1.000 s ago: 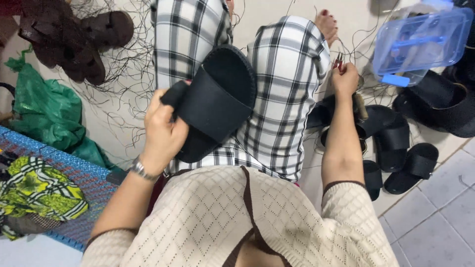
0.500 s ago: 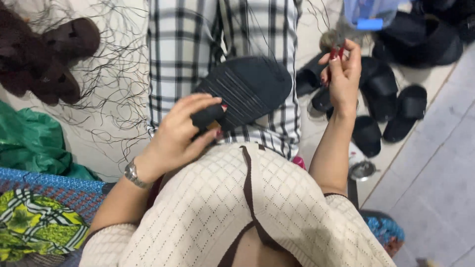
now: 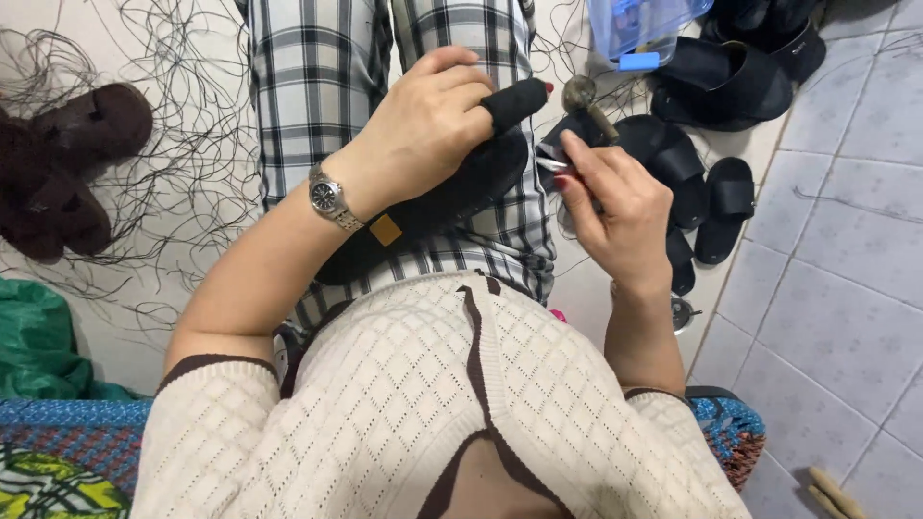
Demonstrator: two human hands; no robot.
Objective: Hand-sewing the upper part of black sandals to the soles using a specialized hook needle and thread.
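Gripping black slipper (image 3: 452, 192) across lap, left hand (image 3: 423, 130) closed around its far end, steadying it. Right hand (image 3: 620, 207) pinches small tool (image 3: 550, 165) at slipper's right edge. More slippers (image 3: 707, 192) on floor (image 3: 836, 288), right; loose threads (image 3: 183, 173) left.

You have two hands in view: the left hand (image 3: 423, 135) and the right hand (image 3: 620, 207). One black sandal (image 3: 452, 192) lies across your lap, bearing one small yellow tag (image 3: 386, 230). One wristwatch (image 3: 327, 198) sits on your left wrist. At least four more black sandals (image 3: 711, 197) lie on the floor to your right; others there overlap, so an exact count cannot be told. You see one clear plastic box (image 3: 644, 24), one green bag (image 3: 38, 341) and one heap of brown sandals (image 3: 67, 163).
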